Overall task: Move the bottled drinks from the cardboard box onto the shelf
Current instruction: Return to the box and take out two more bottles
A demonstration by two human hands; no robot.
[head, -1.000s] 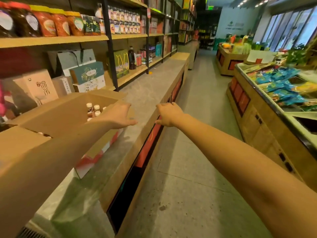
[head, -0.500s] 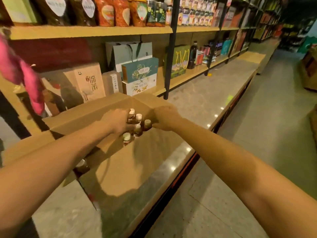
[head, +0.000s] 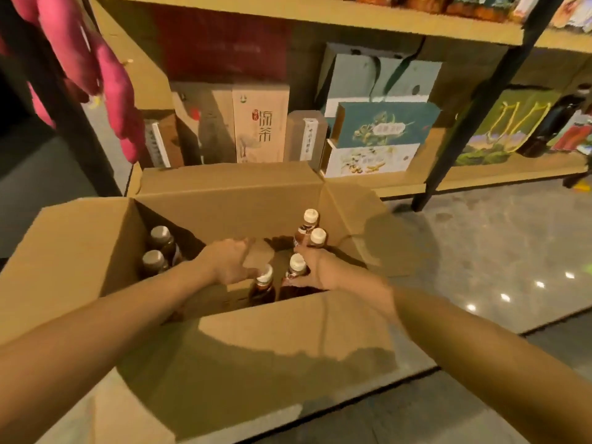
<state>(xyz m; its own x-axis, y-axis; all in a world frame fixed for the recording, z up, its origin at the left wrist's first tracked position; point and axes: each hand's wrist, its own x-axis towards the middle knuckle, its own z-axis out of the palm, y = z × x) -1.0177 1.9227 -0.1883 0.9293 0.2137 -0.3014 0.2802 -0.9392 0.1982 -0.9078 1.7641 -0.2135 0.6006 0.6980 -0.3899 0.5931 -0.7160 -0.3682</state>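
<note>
The open cardboard box (head: pixel 224 193) stands on a grey stone ledge in front of me. Several brown bottled drinks with pale caps stand in it: two at the left wall (head: pixel 159 236), two at the back right (head: pixel 310 218), two in the middle. My left hand (head: pixel 226 263) is inside the box, fingers relaxed, its thumb just beside the cap of one middle bottle (head: pixel 264 278). My right hand (head: pixel 318 271) curls around the other middle bottle (head: pixel 297 263), below its cap. The wooden shelf (head: pixel 397 187) runs behind the box.
Gift boxes (head: pixel 378 139) and a tea carton (head: pixel 261 123) fill the lower shelf behind the box. A black shelf post (head: pixel 464 136) slants down at the right. Pink items (head: pixel 105 78) hang at the upper left. The box's near flap (head: pixel 272 357) lies folded toward me.
My view has tilted down onto the box. Both hands have dropped from its rim in among the bottles, and my right hand has closed round one.
</note>
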